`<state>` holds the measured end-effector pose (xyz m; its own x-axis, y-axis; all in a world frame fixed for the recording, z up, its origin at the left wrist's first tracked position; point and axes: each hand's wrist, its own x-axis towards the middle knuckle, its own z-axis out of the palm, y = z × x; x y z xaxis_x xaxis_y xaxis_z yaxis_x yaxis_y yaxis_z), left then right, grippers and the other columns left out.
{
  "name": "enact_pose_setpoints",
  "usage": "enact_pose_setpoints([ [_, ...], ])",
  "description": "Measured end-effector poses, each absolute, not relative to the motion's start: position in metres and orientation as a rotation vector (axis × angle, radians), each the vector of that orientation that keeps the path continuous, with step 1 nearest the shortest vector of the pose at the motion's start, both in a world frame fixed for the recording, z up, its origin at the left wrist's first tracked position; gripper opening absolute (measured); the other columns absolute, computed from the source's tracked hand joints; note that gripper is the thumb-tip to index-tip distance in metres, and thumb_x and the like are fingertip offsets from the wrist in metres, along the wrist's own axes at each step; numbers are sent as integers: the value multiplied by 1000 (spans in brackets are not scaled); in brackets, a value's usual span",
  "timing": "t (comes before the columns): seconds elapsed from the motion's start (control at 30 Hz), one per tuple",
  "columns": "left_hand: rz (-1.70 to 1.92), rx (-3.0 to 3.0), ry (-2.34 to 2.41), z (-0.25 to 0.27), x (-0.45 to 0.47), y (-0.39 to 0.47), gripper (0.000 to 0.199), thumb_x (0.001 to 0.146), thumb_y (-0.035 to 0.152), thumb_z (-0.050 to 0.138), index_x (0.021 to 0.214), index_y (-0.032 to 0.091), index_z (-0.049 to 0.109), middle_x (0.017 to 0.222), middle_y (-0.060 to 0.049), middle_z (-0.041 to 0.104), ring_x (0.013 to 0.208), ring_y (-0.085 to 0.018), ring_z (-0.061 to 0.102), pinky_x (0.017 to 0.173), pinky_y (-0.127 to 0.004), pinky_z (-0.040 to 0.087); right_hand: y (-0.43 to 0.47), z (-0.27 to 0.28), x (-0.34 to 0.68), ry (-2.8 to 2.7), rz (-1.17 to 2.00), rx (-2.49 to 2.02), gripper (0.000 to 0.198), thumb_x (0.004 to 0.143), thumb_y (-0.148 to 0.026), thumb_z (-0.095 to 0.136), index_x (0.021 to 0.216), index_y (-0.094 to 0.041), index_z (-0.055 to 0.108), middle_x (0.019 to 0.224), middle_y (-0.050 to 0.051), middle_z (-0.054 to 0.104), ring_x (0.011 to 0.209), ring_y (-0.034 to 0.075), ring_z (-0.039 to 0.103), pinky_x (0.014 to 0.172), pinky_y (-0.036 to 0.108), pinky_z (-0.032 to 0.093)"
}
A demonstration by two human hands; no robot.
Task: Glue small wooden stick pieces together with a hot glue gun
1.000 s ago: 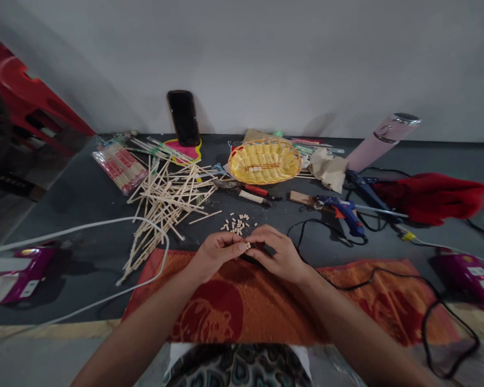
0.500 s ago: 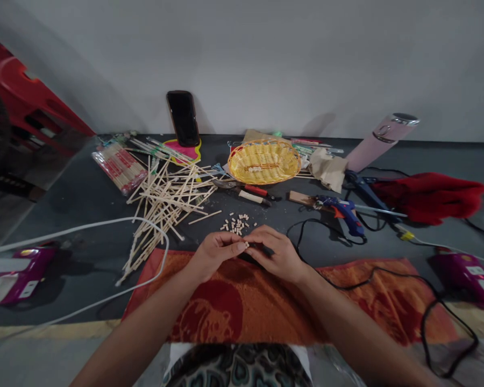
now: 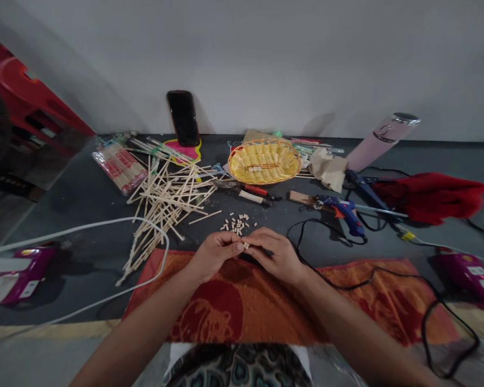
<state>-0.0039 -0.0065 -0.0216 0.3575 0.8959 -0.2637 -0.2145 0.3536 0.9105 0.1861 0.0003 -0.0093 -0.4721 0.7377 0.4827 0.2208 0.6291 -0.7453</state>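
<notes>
My left hand (image 3: pixel 216 252) and my right hand (image 3: pixel 275 252) meet over the towel's far edge, fingertips closed around a small cluster of short wooden stick pieces (image 3: pixel 246 245). Both hands pinch it between thumb and fingers. Just beyond them lies a loose pile of short cut stick pieces (image 3: pixel 237 223). Farther back are pliers with red and white handles (image 3: pixel 254 194) and a yellow woven basket (image 3: pixel 282 166) holding a few small pale pieces. To the right, a blue glue gun (image 3: pixel 349 215) rests on its side near a wooden block (image 3: pixel 300 198).
Long wooden sticks (image 3: pixel 165 193) lie heaped at left beside a wrapped stick pack (image 3: pixel 121 169). A phone (image 3: pixel 183 118) leans on the wall. At right are a pink flask (image 3: pixel 381 140) and red cloth (image 3: pixel 431 196). A black cord (image 3: pixel 371 277) crosses the orange towel (image 3: pixel 274 306).
The small cluster shows a little more between my fingertips, as my fingers shift slightly. Everything else stays in place.
</notes>
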Motion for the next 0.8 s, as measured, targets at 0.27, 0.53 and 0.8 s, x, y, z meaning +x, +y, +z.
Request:
enact_pose_setpoints([
  [0.27, 879, 912, 927, -22, -3, -8, 21, 73, 33, 73, 79, 13, 70, 65, 1, 56, 60, -8, 44, 60, -22, 32, 1, -9, 185, -2013, 755, -772, 26, 87, -15, 59, 112, -22, 63, 94, 7, 67, 88, 16, 62, 79, 30, 54],
  [0.53, 873, 922, 947, -19, -3, -6, 20, 74, 33, 72, 76, 14, 70, 62, 2, 56, 59, -7, 43, 58, -21, 31, 3, -16, 188, -2065, 646, -807, 28, 86, -16, 59, 113, -22, 63, 97, 7, 67, 91, 16, 62, 81, 31, 54],
  [0.8, 894, 788, 923, -17, -3, -6, 18, 72, 31, 74, 77, 14, 73, 63, -1, 62, 58, -8, 48, 58, -21, 35, 2, -9, 187, -2013, 656, -820, 25, 86, -17, 61, 111, -22, 63, 93, 6, 68, 88, 17, 62, 80, 31, 54],
])
